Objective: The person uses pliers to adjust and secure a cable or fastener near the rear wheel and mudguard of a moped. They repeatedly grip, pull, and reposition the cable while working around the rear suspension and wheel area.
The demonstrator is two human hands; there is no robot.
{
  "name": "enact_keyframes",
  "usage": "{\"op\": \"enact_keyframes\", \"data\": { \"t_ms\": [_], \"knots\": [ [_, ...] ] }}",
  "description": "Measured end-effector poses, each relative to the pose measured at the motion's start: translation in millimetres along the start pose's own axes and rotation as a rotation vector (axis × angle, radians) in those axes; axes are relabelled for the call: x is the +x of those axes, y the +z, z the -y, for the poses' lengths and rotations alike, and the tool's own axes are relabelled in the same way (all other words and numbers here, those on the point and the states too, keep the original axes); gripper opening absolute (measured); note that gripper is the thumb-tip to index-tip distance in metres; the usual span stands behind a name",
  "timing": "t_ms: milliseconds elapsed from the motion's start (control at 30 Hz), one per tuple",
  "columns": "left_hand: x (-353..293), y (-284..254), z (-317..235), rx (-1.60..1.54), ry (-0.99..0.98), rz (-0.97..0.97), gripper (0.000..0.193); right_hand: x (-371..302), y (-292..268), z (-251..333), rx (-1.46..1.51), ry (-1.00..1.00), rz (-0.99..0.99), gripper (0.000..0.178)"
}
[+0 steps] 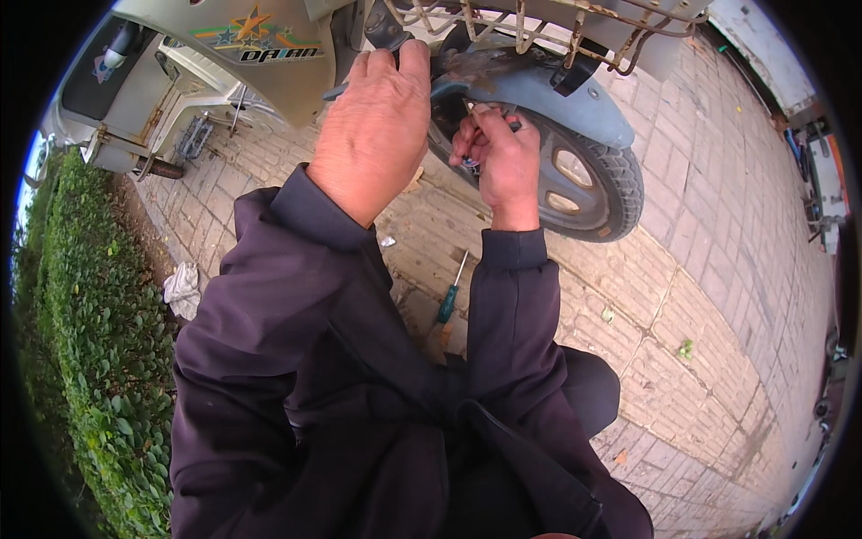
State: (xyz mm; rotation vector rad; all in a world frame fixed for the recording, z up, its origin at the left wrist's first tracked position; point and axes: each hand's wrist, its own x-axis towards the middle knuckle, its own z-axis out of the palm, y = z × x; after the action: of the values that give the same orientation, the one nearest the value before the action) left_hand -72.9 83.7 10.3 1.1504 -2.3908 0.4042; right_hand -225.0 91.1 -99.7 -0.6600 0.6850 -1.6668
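Observation:
My left hand (377, 126) is raised and closed over a dark part at the front of a grey scooter, just above its grey mudguard (557, 99). My right hand (503, 162) is curled beside the front wheel (593, 184), pinching a small dark tool or part against the fork area; what it holds is mostly hidden by the fingers. Both forearms are in dark sleeves.
A green-handled screwdriver (452, 292) lies on the brick paving between my arms. A rusty wire basket (557, 22) sits above the wheel. A hedge (99, 341) runs along the left, with a white rag (182, 287) beside it. Scooter footboard and pedal (193, 135) at upper left.

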Motion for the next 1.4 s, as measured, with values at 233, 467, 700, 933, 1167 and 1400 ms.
{"op": "enact_keyframes", "data": {
  "t_ms": [233,467,700,933,1167,1400],
  "knots": [
    [6,-3,-10,0.062,-0.029,-0.030,0.036,0,0,1,-0.009,0.014,-0.008,0.016],
    [9,-2,-21,0.059,-0.104,0.026,0.036,0,0,2,-0.004,0.015,0.009,0.016],
    [14,-9,-25,0.165,0.022,-0.002,0.036,0,1,3,-0.022,0.015,-0.001,0.016],
    [23,-10,-27,0.193,0.052,0.015,0.043,0,0,2,-0.013,0.012,-0.001,0.015],
    [21,-8,-26,0.247,0.042,0.030,0.025,2,-2,0,0.017,0.009,0.024,0.014],
    [29,-9,-14,0.430,0.194,0.018,0.025,0,-2,1,-0.057,0.017,0.027,0.017]
  ]
}}
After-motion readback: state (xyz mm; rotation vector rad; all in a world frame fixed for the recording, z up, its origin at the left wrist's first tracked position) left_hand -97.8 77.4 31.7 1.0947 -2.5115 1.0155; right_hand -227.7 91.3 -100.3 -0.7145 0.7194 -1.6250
